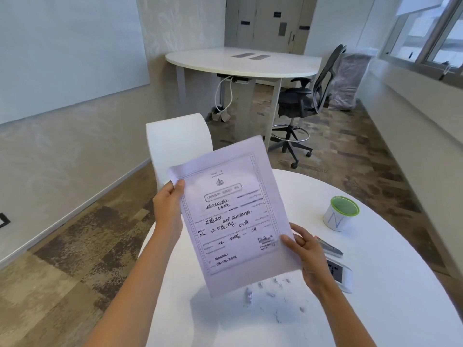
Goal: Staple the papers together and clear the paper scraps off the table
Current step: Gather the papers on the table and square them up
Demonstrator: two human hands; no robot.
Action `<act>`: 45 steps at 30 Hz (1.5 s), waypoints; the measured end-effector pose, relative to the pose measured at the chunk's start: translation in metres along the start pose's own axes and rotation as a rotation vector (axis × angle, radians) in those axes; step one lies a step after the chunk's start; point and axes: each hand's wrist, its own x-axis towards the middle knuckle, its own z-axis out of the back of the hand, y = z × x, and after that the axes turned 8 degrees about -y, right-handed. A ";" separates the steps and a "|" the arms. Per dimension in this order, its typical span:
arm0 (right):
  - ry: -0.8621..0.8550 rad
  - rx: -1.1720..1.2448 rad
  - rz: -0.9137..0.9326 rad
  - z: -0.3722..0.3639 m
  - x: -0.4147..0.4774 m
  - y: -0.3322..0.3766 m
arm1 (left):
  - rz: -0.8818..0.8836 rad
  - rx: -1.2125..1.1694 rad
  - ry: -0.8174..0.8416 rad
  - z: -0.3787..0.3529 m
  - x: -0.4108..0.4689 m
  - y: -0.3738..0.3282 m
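Observation:
I hold a printed stack of papers (230, 214) up above the white round table (390, 284). My left hand (168, 211) grips the stack's upper left edge. Gripping its lower right edge is my right hand (307, 256). Several small white paper scraps (270, 294) lie scattered on the table just below the papers. A grey stapler (330, 247) lies on the table to the right, partly hidden behind my right hand.
A small white cup with a green rim (340, 214) stands at the table's right. A white device with a dark screen (340, 275) lies by my right wrist. A white chair back (179, 141) stands beyond the table. Farther off are another table (240, 63) and an office chair (305, 101).

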 end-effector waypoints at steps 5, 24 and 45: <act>0.133 -0.136 0.039 -0.013 -0.004 0.019 | -0.018 0.102 0.148 -0.020 -0.017 -0.003; 0.144 -0.145 -0.024 -0.027 -0.001 0.012 | -0.142 0.052 0.214 -0.028 -0.010 0.000; 0.010 -0.099 0.102 -0.074 0.003 -0.013 | -0.306 0.061 0.128 0.002 -0.016 0.004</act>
